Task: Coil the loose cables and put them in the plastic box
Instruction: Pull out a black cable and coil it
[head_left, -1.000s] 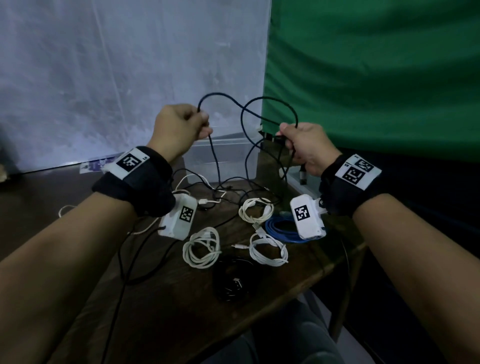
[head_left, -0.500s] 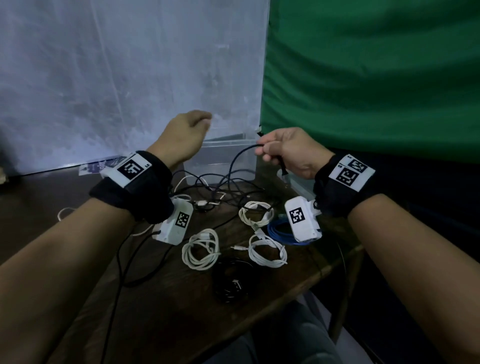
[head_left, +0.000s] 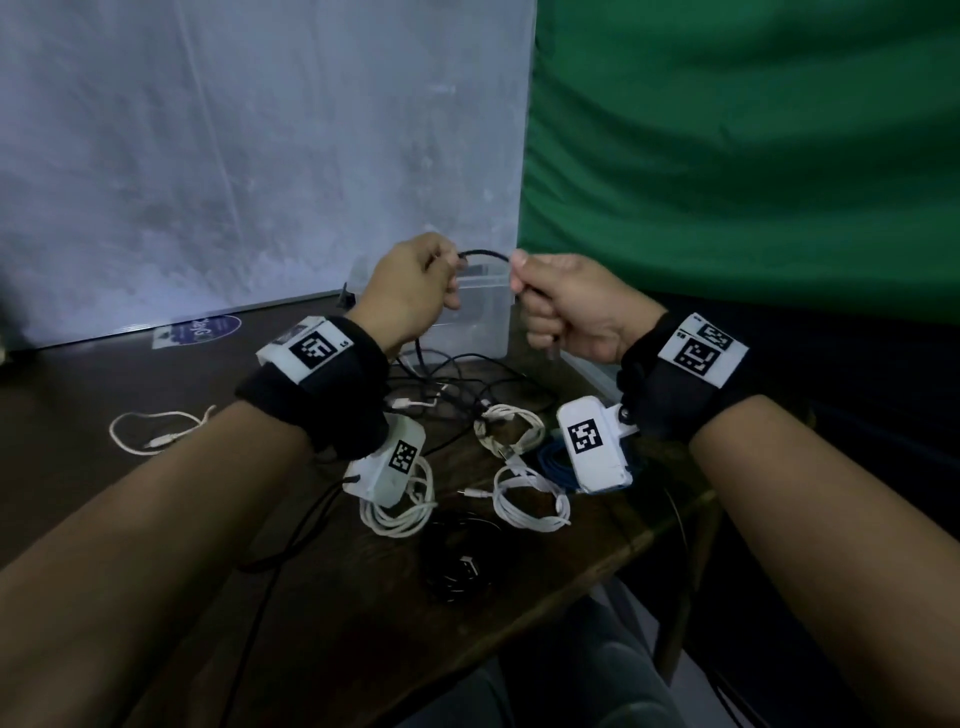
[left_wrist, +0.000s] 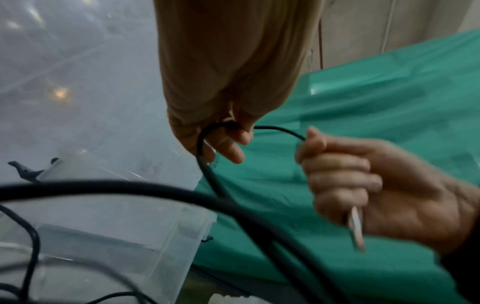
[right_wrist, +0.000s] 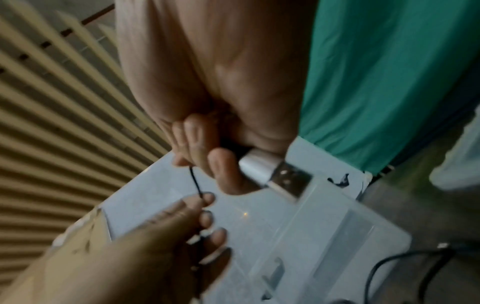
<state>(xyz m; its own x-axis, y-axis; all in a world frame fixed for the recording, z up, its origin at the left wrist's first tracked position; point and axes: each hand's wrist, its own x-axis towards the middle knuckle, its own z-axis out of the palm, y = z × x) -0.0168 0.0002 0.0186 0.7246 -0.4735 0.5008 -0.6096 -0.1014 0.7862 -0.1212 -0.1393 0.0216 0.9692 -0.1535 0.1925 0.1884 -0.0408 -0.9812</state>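
A thin black cable arcs between my two hands, held up just in front of the clear plastic box. My left hand pinches one side of it. My right hand is curled round the other side, with the silver USB plug sticking out below the fist. The rest of the black cable hangs to the table in loose loops.
Several coiled white cables, a blue coil and a black coil lie on the wooden table. A loose white cable sits at left. The box lid lies by the right edge. A green cloth hangs behind.
The big raised loops of black cable have dropped. My hands came close together in front of the box, and the left hand, briefly off the cable, now pinches it again.
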